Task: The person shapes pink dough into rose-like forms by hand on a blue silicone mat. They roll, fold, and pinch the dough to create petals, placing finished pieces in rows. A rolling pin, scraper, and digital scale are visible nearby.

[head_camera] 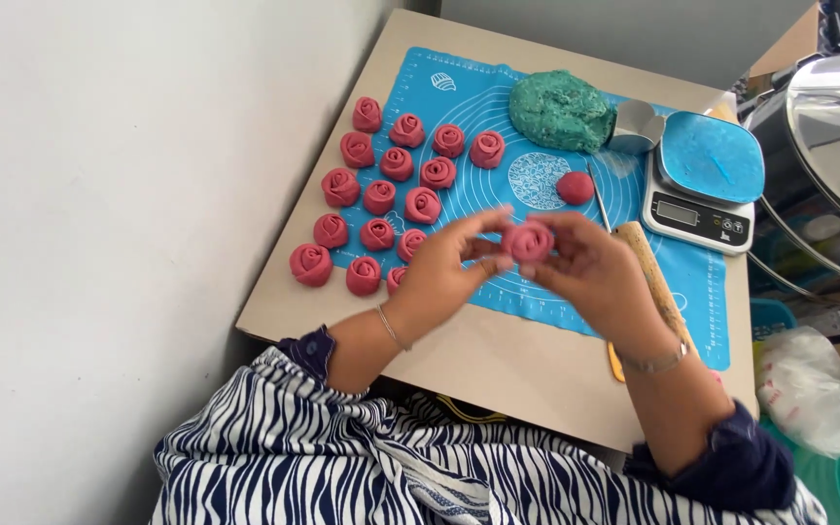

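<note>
Head view, looking down on a table [498,365] with a blue silicone mat [556,297]. Pink dough rose [528,240] held up above the mat between both hands, spiral face pointing up toward the camera; pretty round, so no real long axis to speak of. Left hand [444,267] half closed, thumb and fingertips pinching the rose's left edge. Right hand [590,267] curled around the right side and underneath, fingers partly closed on it too. Off to the left, rows of finished pink roses [381,190] on the mat and table edge. Further back, a small pink dough ball [575,187], a green dough lump [561,110], a metal cutter [636,126] and a kitchen scale [702,185]. Wooden rolling pin [655,277] partly hidden behind the right hand.
</note>
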